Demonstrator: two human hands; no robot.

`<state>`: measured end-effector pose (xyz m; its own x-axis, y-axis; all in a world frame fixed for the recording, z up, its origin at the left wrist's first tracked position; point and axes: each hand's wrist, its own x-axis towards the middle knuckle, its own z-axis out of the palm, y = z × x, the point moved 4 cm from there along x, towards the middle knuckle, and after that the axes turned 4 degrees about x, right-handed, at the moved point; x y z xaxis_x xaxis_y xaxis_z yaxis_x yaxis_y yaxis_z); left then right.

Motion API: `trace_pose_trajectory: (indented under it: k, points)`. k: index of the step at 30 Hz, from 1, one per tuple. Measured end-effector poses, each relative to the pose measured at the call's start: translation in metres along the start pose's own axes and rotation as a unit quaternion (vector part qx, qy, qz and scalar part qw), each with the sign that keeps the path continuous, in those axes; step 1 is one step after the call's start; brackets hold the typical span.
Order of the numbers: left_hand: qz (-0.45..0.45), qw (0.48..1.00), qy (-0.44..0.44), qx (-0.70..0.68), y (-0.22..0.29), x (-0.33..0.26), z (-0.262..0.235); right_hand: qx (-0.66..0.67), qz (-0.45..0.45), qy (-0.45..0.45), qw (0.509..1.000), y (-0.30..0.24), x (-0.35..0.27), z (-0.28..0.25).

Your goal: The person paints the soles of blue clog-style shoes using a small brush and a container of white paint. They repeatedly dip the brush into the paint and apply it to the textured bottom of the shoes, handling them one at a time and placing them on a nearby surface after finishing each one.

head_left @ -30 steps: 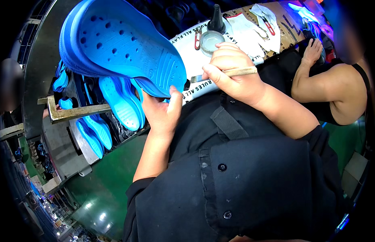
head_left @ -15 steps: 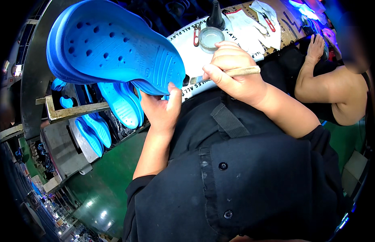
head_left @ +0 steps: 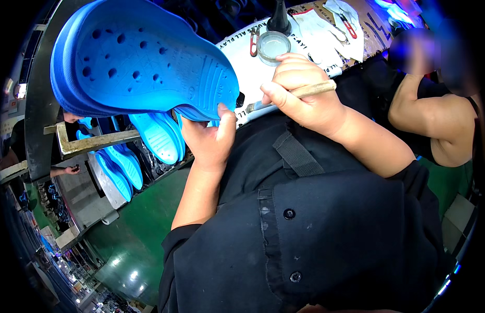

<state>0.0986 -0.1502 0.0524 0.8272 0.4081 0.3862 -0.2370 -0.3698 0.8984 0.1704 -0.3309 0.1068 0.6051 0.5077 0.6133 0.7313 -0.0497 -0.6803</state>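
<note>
Clog [head_left: 143,62], bright blue foam with holes through its upper, sits raised in front of you at upper left, sole side toward the camera, and your left hand [head_left: 211,141] grips it by the heel end with the thumb pressed on the sole edge. Judge it as light, springy and a little slick, so keep pinching the firm rim of the sole, not the thin holed upper, which would likely flex. Your right hand [head_left: 305,99] is closed round a wooden-handled brush [head_left: 292,95], its tip pointing at the heel just beside your left thumb. Beyond your hands, on the white tabletop [head_left: 253,68], stand a small round dish [head_left: 273,46], red snips [head_left: 254,43] and a white glove [head_left: 320,31]. More blue clogs [head_left: 154,135] hang on a rack below. Compared with a second ago, the clog has swung higher and nearer the camera, filling more of the view, while your right hand stays put with the brush.
</note>
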Motion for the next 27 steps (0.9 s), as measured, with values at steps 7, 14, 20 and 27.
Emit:
trace_pose_trajectory:
  k: [7, 14, 20, 27]
  points:
    - [0.043, 0.997, -0.035, 0.045, 0.005, 0.0, 0.001, 0.017, 0.004, 0.019, 1.0, -0.003, 0.006, 0.002]
    - [0.033, 0.996, -0.065, 0.045, 0.005, 0.0, -0.001, -0.044, -0.015, -0.011, 0.999, -0.007, 0.002, -0.005]
    - [-0.03, 0.999, -0.017, -0.021, 0.023, 0.021, -0.005, -0.041, 0.021, 0.033, 0.998, -0.005, -0.005, -0.029]
    - [-0.191, 0.939, -0.166, -0.235, 0.111, 0.051, -0.021, 0.058, 0.149, 0.126, 0.979, 0.022, -0.024, -0.066]
